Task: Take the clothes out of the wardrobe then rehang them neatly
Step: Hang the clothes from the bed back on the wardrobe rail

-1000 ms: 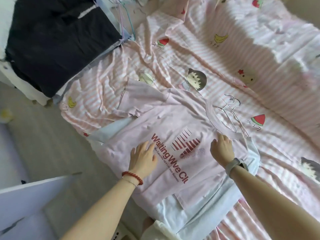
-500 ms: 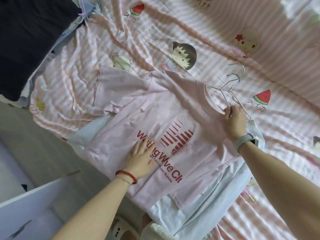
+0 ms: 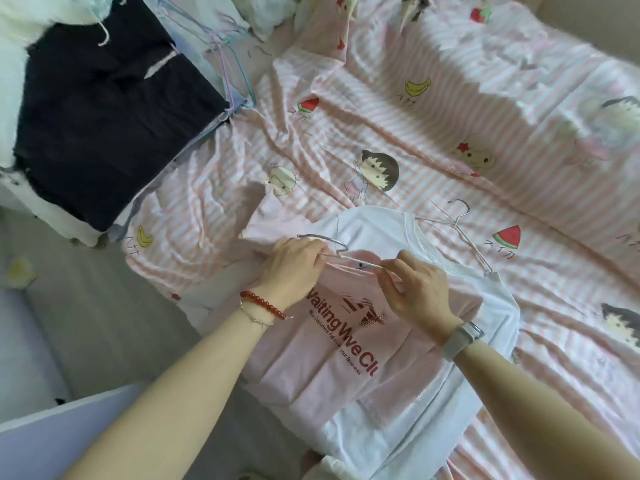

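Below both hands, the pink T-shirt [image 3: 346, 368] lies on a white garment [image 3: 478, 368] on the bed, with red writing that reads "Waiting Wve Cl", cut off. The left hand [image 3: 294, 261] grips the shirt's collar together with a wire hanger [image 3: 349, 259]. The right hand [image 3: 419, 289] pinches the same hanger's other end. Beyond the right hand a second hanger [image 3: 460, 230] rests at the white garment's neck. Far left lies dark clothing [image 3: 104, 116].

two hands [image 3: 294, 261] [image 3: 419, 292], two t-shirts: one pink [image 3: 332, 358], one white [image 3: 374, 226]; two metal hangers [image 3: 346, 254] [image 3: 460, 223]; one bed [image 3: 415, 133].
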